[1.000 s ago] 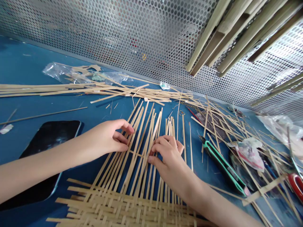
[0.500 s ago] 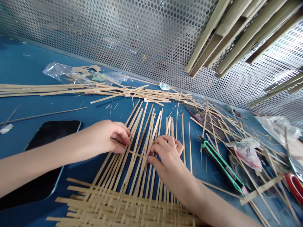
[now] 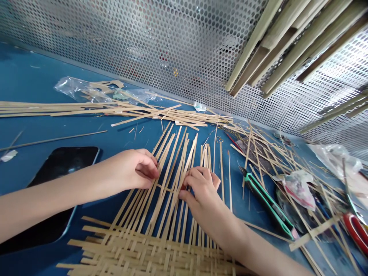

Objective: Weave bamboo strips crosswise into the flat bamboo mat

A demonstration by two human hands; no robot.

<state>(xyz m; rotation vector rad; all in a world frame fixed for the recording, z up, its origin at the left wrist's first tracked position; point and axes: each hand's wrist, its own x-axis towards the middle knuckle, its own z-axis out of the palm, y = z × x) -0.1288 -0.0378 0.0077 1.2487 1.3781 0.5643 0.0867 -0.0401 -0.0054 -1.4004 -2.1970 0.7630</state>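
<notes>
**Partly woven mat of pale flat bamboo strips** (image 3: 143, 245), lying on a blue desk (image 3: 23, 69) at lower centre of the head view. Its woven lower part gives way to unwoven strips fanning upward, and one thin cross strip (image 3: 166, 188) passes between the hands.

**Left hand** (image 3: 140, 168): fingers curled together, closed on the unwoven strips beside the cross strip.

**Right hand** (image 3: 199, 189): fingers bent over the strips right of the cross strip, thumb low; whether it grips cannot be told. The two hands are near but apart.

**Surroundings:** the left forearm lies over a black smartphone (image 3: 63, 165). Beyond the mat lie a long pile of loose bamboo strips (image 3: 115, 112) and a clear plastic bag (image 3: 83, 89). To the right are a black tool with green edging (image 3: 267, 203), a crumpled plastic bag (image 3: 297, 189) and a red handle (image 3: 355, 233). Behind stands a perforated metal sheet (image 3: 161, 50), with long bamboo lengths (image 3: 287, 46) at upper right.
</notes>
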